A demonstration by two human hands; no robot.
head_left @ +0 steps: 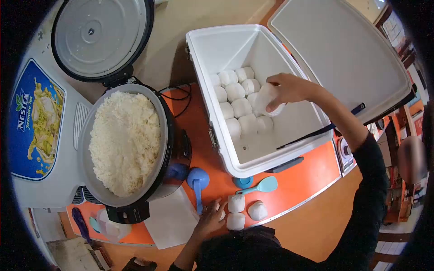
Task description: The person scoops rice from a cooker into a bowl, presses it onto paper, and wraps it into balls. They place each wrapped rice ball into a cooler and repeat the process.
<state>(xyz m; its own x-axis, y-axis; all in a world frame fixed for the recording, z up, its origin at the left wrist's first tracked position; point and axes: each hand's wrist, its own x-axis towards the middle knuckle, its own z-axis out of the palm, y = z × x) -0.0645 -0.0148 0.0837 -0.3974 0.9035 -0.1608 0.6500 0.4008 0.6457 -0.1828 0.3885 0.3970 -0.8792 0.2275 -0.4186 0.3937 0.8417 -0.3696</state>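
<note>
My right hand [289, 90] is inside the white cooler box [235, 172], closed around a white wrapped rice bundle [266, 100] tilted above the others. Rows of similar white bundles [241, 107] cover part of the box floor. At the near edge of the orange table, my left hand [211, 220] curls over another white bundle, mostly hidden by its fingers. Just right of that hand, two bundles [236, 221] sit one behind the other, with a third bundle [257, 210] beside them.
A large rice cooker [169, 149] full of cooked rice [126, 140] stands left, lid [101, 36] raised. A blue scoop [198, 180], a turquoise spatula [264, 185] and white sheets [169, 221] lie on the orange table [312, 167]. The cooler's lid [343, 49] hangs open; a dark stick [312, 133] crosses its rim.
</note>
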